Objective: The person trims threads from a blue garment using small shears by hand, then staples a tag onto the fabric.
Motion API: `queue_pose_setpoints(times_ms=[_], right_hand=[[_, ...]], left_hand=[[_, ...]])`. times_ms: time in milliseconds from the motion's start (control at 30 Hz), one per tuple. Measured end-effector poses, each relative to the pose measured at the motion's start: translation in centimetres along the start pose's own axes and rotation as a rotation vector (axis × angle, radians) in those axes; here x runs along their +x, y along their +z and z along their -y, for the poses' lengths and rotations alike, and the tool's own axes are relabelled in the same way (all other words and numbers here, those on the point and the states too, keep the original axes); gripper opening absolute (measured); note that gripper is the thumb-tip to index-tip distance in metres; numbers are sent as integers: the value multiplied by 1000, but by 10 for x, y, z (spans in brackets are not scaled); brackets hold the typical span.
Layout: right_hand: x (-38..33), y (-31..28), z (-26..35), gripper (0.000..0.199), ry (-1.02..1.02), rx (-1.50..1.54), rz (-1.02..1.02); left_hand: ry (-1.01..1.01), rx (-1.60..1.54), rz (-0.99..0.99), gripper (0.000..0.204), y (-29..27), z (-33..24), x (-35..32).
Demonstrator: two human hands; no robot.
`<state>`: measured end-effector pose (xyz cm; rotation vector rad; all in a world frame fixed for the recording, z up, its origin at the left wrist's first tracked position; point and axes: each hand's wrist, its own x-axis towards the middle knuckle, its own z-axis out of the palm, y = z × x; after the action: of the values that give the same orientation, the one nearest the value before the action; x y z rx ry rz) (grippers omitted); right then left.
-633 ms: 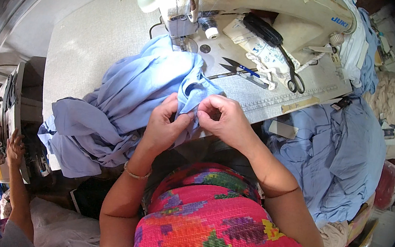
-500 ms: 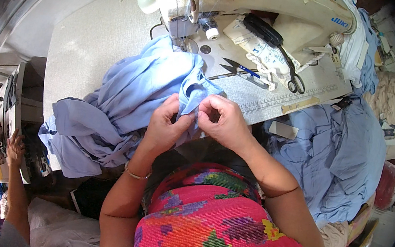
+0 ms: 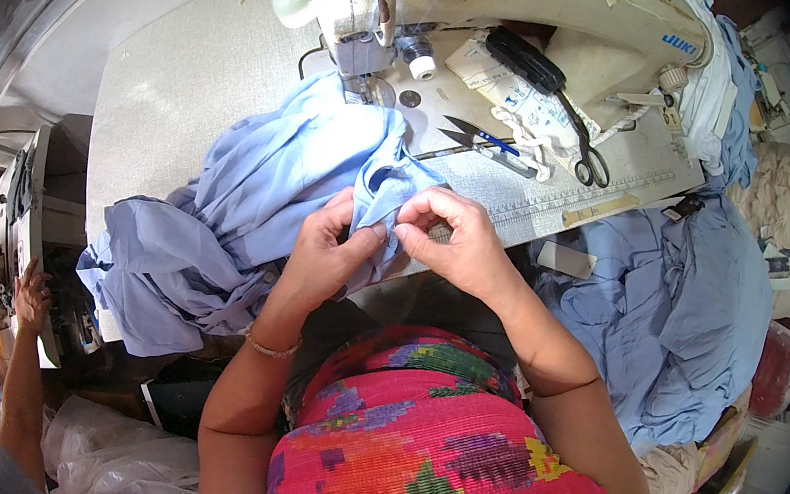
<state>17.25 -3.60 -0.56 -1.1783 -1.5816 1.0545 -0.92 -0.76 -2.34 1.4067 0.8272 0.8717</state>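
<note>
Light-blue garment [image 3: 275, 165] bunched on the surface [image 3: 178, 65], partly hanging off the near side. Your left hand [image 3: 326, 246] pinches it; right hand [image 3: 461, 246] at its edge, can't tell if gripping. Loosen up and hanging weight could drag it off.

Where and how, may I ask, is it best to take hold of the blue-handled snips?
Probably by the blue handle, the right hand coming from the near right: the open blades point left, away from that side. White cord lies close by the handle.
</note>
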Motion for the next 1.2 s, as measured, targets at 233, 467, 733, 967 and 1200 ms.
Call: queue_pose_setpoints(times_ms=[233,467,733,967,1200], right_hand=[[-1,4,4,6,-73,-126,-34],[-6,6,3,6,-146,-149,-48],[-11,21,-10,12,-342,-325,-182],[-10,13,-4,7,-231,-144,-84],[-7,4,-1,10,-130,-67,-72]], left_hand=[[31,74,18,18,1,-2,-1],[-43,-66,-24,14,1,1,-2],[-112,-256,-75,16,7,0,-3],[-84,-223,-71,16,6,4,-4],[-16,-80,-61,13,9,-1,-3]])
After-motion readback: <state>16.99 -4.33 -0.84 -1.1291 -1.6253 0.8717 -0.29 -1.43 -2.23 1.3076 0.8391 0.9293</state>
